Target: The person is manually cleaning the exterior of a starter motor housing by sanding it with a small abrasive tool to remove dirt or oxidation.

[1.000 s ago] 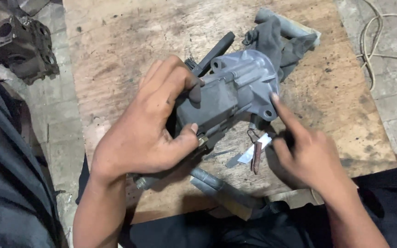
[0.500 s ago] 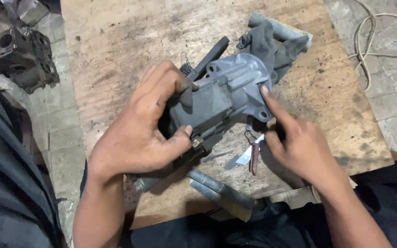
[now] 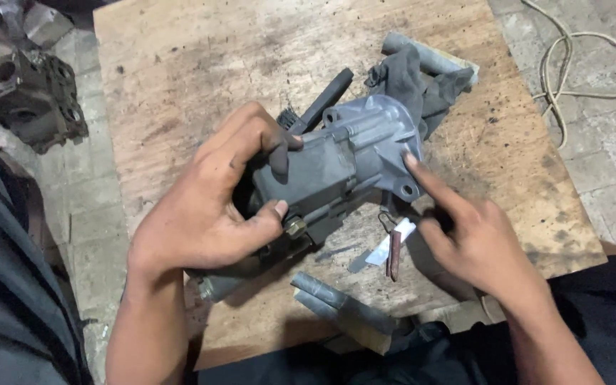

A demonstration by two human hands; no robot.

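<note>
Nearest me, the left hand (image 3: 204,214) wraps around the grey metal housing (image 3: 344,167) lying on the wooden board (image 3: 180,78). The right hand (image 3: 475,242) holds nothing, its forefinger touching the housing's flange. Behind lies a dark rag (image 3: 422,85).

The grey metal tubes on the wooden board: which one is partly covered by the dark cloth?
The tube at the board's far edge; the dark cloth drapes over it. The tubes at the near edge lie bare.
</note>
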